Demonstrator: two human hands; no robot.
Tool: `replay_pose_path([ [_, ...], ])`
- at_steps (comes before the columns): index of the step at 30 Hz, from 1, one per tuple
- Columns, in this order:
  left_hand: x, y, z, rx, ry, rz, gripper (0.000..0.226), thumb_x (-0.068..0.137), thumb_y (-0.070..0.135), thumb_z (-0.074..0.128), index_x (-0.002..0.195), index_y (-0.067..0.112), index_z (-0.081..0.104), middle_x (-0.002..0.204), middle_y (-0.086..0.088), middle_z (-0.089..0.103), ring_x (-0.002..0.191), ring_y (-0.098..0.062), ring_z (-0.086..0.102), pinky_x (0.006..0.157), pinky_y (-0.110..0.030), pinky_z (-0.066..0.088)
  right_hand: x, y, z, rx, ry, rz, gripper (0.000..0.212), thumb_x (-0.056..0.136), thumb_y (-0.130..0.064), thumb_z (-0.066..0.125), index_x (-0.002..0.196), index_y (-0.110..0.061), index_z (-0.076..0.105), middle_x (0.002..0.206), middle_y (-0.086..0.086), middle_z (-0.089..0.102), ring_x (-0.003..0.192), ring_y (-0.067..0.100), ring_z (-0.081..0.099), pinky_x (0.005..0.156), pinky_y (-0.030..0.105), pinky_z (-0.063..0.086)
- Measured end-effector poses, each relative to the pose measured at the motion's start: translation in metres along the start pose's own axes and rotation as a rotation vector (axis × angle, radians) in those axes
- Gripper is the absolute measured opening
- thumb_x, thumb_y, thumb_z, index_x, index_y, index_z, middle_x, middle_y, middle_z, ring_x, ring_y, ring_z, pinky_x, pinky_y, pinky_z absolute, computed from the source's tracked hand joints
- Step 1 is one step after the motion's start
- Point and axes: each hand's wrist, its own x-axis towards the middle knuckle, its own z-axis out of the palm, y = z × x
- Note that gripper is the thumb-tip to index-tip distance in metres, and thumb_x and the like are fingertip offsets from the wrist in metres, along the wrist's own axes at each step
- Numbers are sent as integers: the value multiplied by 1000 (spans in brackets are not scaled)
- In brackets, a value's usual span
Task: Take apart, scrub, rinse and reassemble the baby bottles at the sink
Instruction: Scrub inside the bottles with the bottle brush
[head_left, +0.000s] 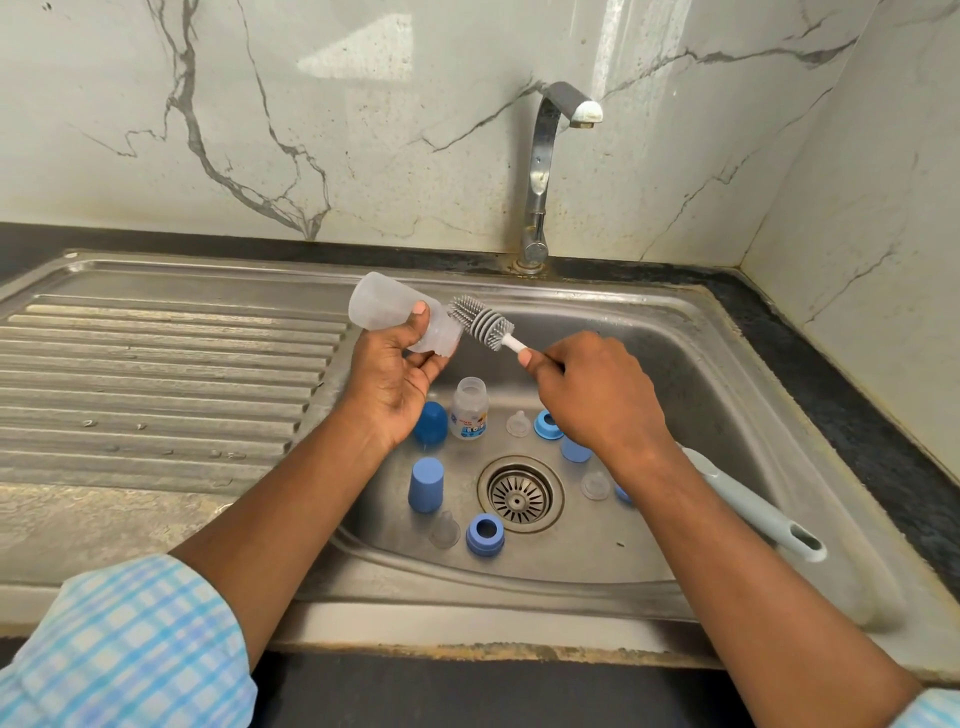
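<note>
Bottle (400, 319), clear and tilted, lies gripped in the left hand (395, 384) over the steel sink (701, 374) (mouth toward the right); the brush (480, 322) sits just beside that mouth, perhaps touching, its white stem pinched by the right hand (597, 400).

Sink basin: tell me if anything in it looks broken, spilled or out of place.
Nothing stands out. The blue caps, rings and clear teats lie scattered round the drain, as you would expect of bottles taken apart. The printed bottle stands upright among them, and no part looks cracked.
</note>
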Motion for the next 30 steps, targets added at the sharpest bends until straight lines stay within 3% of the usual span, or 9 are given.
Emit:
replay_pose_path([
  [4, 2, 2, -3, -87, 12, -23, 22, 94, 2, 57, 115, 8, 57, 112, -12, 67, 111, -28, 64, 91, -40, 56, -1, -4, -1, 23, -9, -20, 51, 100, -48, 50, 56, -22, 44, 52, -3, 45, 46, 13, 38, 47, 26, 25],
  [7, 2, 4, -4, -158, -31, -43, 38, 83, 9, 65, 120, 9, 56, 111, -12, 67, 109, -28, 66, 91, -39, 56, -3, -4, -3, 28, -12, -25, 49, 99, -48, 51, 58, -22, 48, 52, -3, 48, 45, 12, 40, 47, 26, 27],
  [11, 0, 8, 1, 39, -35, -9, 44, 73, 29, 74, 112, 18, 57, 95, -1, 66, 89, -15, 66, 75, -28, 57, -5, -4, -3, -21, -35, -44, 43, 100, -49, 49, 66, -23, 56, 54, -4, 51, 46, 10, 43, 46, 24, 28],
  [14, 0, 10, 1, 77, 11, -17, 61, 66, 24, 79, 121, 18, 54, 91, 3, 70, 84, -11, 68, 64, -24, 56, -6, -6, -3, -7, -33, -69, 46, 100, -48, 50, 60, -24, 49, 52, -4, 47, 45, 10, 39, 46, 24, 26],
  [17, 0, 10, -1, 78, 33, -43, 52, 68, 18, 79, 116, 14, 60, 94, -2, 73, 84, -13, 72, 68, -26, 58, -6, -8, -4, 28, -23, -69, 49, 100, -48, 50, 57, -23, 46, 51, -3, 45, 45, 12, 38, 47, 25, 25],
  [21, 2, 9, -4, 44, -1, -82, 26, 85, 14, 72, 109, 12, 63, 98, -6, 74, 92, -18, 72, 79, -32, 59, -2, -5, -4, 102, 15, -40, 50, 99, -50, 50, 60, -19, 52, 52, -2, 48, 47, 15, 41, 48, 26, 27],
  [25, -2, 12, -1, 33, -57, -89, 40, 72, 18, 72, 110, 11, 61, 98, -7, 74, 95, -20, 71, 85, -35, 58, -1, -3, -8, 117, 28, -34, 47, 99, -51, 49, 69, -18, 62, 54, -1, 52, 48, 15, 43, 49, 27, 29],
  [30, -4, 12, -1, 17, -62, -94, 47, 70, 20, 72, 115, 9, 60, 101, -10, 74, 99, -23, 71, 81, -35, 59, 1, 0, -8, 86, 36, -17, 49, 99, -50, 49, 61, -20, 52, 53, -2, 48, 48, 14, 42, 49, 28, 27],
])
